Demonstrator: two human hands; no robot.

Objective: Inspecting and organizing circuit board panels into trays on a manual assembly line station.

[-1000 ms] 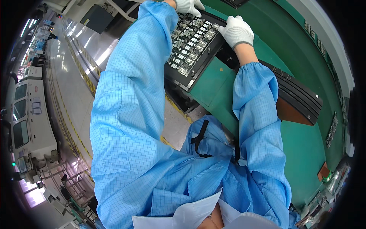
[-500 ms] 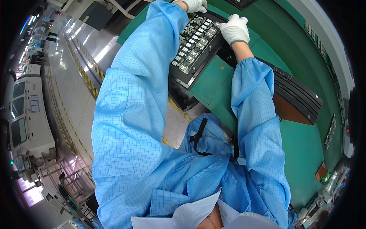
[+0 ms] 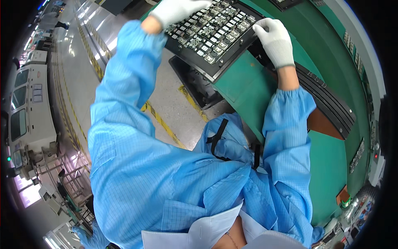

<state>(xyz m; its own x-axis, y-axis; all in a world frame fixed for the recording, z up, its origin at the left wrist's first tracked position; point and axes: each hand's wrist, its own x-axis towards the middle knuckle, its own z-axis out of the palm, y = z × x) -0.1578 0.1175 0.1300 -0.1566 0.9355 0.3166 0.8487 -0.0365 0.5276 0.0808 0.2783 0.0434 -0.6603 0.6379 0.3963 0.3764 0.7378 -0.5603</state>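
Note:
A black tray (image 3: 224,62) filled with several small circuit boards lies tilted over the edge of a green workbench (image 3: 248,91). My left hand (image 3: 178,10), in a white glove, grips the tray's far left edge near the top of the picture. My right hand (image 3: 275,41), also gloved in white, holds the tray's right edge, fingers curled over it. Both arms wear light blue smock sleeves. The tray's far end runs out of the picture.
A stack of black trays (image 3: 327,103) lies on the green bench to the right of my right arm. A black bin (image 3: 195,83) sits on the floor under the bench edge. Yellow-striped floor markings (image 3: 166,124) and grey machines (image 3: 25,112) are at the left.
Both hands stay on the tray. The view has shifted so that the tray and hands sit higher and closer to the top edge.

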